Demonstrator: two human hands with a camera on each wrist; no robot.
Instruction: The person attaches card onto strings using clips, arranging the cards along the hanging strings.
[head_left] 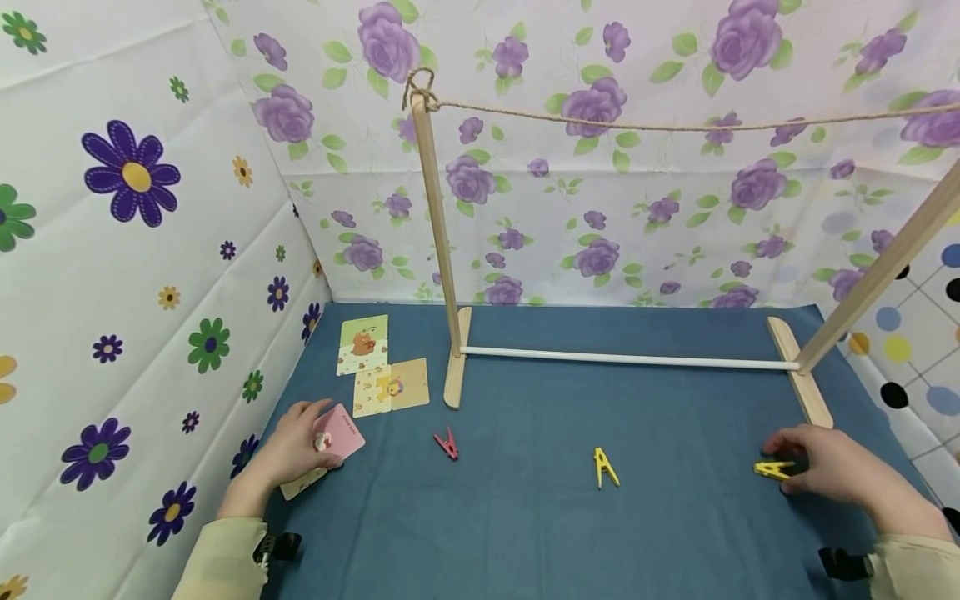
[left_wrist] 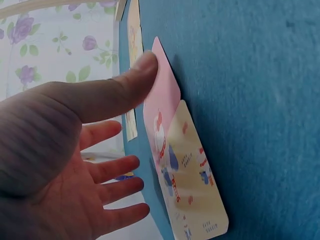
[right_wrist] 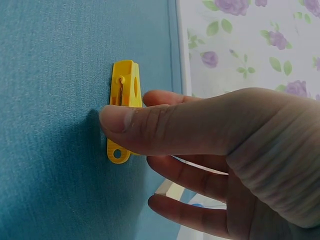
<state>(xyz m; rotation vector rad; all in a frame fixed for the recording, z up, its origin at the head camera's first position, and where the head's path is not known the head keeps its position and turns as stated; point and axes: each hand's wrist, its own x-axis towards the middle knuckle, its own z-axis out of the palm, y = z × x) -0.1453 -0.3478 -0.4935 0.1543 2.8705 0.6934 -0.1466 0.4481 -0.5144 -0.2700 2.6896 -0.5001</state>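
On the left, my left hand (head_left: 295, 446) hovers at a small pink card (head_left: 341, 433). The left wrist view has the thumb overlapping the edge of that pink card (left_wrist: 162, 82), the other fingers loosely spread. A cream patterned card (left_wrist: 195, 180) lies partly under it. Over at the right, my right hand (head_left: 840, 467) has its thumb and index finger on either side of a yellow clothespin (head_left: 772, 469). In the right wrist view the thumb crosses in front of the yellow clothespin (right_wrist: 125, 80), hiding its middle.
A wooden stand has a left post (head_left: 437, 225), a right post (head_left: 885, 267), a white crossbar (head_left: 630, 358) and a twine line (head_left: 637, 127). Two more cards, one with a green top (head_left: 363, 344) and one tan (head_left: 392, 387), a red clothespin (head_left: 447, 443) and another yellow clothespin (head_left: 605, 468) lie on the blue cloth.
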